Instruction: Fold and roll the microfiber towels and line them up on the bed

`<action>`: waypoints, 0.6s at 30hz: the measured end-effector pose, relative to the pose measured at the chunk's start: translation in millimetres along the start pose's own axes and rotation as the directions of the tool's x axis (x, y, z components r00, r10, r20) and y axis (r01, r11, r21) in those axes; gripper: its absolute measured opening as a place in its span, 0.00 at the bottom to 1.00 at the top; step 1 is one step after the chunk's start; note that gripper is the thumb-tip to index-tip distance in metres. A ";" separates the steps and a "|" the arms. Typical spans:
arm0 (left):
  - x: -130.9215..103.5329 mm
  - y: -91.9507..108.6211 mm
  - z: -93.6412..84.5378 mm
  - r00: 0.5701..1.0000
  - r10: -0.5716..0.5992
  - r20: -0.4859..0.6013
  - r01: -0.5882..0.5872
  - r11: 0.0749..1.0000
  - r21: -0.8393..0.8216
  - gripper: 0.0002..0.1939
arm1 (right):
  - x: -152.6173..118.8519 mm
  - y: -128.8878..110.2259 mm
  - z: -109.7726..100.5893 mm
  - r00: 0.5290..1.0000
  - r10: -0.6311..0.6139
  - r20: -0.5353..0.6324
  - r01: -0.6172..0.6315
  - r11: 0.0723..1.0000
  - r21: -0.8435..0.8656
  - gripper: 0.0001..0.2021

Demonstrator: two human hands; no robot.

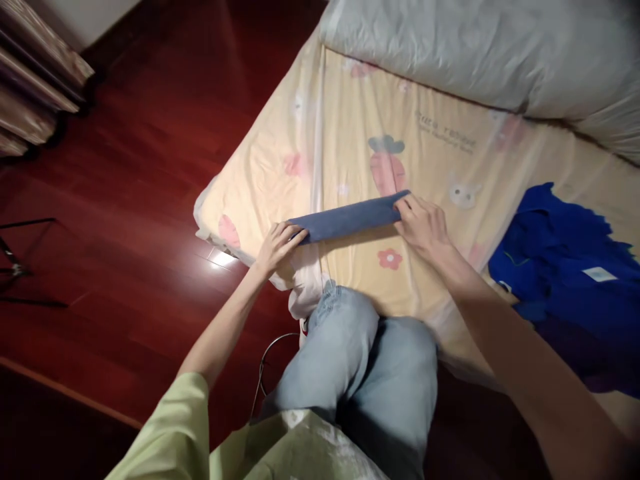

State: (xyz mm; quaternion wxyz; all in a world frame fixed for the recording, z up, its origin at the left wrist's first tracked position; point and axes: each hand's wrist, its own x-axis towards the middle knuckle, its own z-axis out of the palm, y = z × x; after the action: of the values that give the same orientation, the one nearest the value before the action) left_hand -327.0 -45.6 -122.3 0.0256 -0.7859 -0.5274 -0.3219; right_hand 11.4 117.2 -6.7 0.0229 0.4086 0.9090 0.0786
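Note:
A long, narrow strip of folded blue-grey cloth (350, 219) stretches between my two hands, just over the yellow printed bed sheet (350, 133). My left hand (281, 245) grips its left end, fingers on top. At the other end, slightly higher in the view, my right hand (421, 220) pinches the cloth's right corner between thumb and fingers. The strip looks flat and fairly taut. What garment or cloth it is, I cannot make out in this folded form.
A heap of bright blue cloth (565, 267) with a white label lies on the bed at right. A grey quilt (465, 53) covers the far side. Dark red wooden floor (150, 200), a curtain (35, 80) and thin black stand legs (20, 267) are at left.

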 end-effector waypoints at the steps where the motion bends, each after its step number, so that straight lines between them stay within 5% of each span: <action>1: -11.2 -9.7 -2.0 0.994 -0.067 -0.082 0.069 0.997 0.020 0.16 | 29.2 -13.6 -2.2 1.000 -0.010 0.000 0.010 1.000 0.023 0.13; 3: -28.6 -32.8 -5.5 0.946 -0.213 -0.243 0.236 0.969 0.067 0.13 | 90.3 -45.4 -2.5 0.999 -0.031 -0.024 0.033 0.996 0.079 0.14; 6: -42.7 -68.9 -11.2 0.807 -0.421 -0.414 0.497 0.863 0.090 0.10 | 180.7 -96.4 4.7 0.992 -0.073 -0.099 0.089 0.981 0.171 0.15; 11: -48.4 -98.5 -15.2 0.655 -0.569 -0.496 0.663 0.748 0.018 0.17 | 300.3 -161.8 37.9 0.956 -0.176 -0.234 0.242 0.925 0.292 0.19; 15: -46.6 -95.4 -12.8 0.558 -0.674 -0.484 0.761 0.649 -0.025 0.20 | 343.8 -187.1 84.4 0.943 -0.230 -0.242 0.303 0.893 0.333 0.25; 18: -46.0 -93.6 -12.0 0.537 -0.712 -0.451 0.790 0.613 -0.027 0.22 | 345.7 -192.1 112.5 0.956 -0.210 -0.204 0.278 0.870 0.408 0.27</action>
State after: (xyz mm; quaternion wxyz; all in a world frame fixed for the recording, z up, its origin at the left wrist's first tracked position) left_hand -422.7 -46.2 -165.4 0.0677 -0.3870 -0.8220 -0.4123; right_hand -348.7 263.6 -140.9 -0.1281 0.2779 0.9470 -0.0974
